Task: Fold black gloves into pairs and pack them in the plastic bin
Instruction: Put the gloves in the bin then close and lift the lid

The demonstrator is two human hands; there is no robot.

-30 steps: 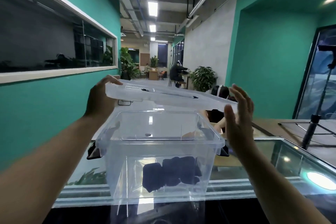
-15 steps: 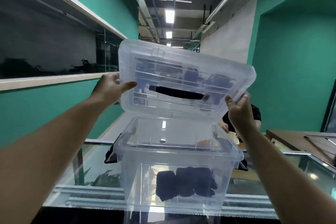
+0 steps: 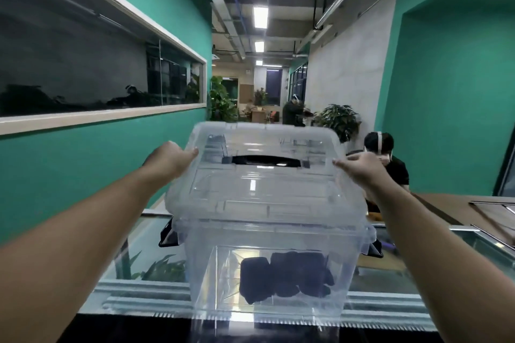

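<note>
Head cam, looking fwd and down: both hands grip a clear plastic lid (image 3: 264, 175) at its two short sides. Left hand (image 3: 170, 160) is curled round the lid's left edge, thumb tip on top near the far-left corner, fingers under and hidden. Right hand (image 3: 359, 167) pinches the right edge the same way, thumb on top, other fingers mostly out of sight. So both are closed on the lid, not spread.

Lid has a black carry handle (image 3: 266, 161) set in its top, towards the far side. Lid sits tilted: near edge is down on or v. close to the rim of the plastic bin (image 3: 211, 273), far edge looks a bit higher; can't tell if it is fully seated. Black latches (image 3: 168, 237) stick out at the bin's left and right sides, flipped outward, not clipped over the lid.

Inside the bin, on the bottom, towards the right half, lie the folded black gloves (image 3: 284, 276) — several dark bundles pressed together; exact count unclear through the plastic.

Bin stands on a glass-topped surface (image 3: 133, 259) w/ green leaves visible beneath. Right of that, a wooden table (image 3: 451, 209). Behind the bin on the right sits a person in a black top (image 3: 398, 172); teal walls both sides.
</note>
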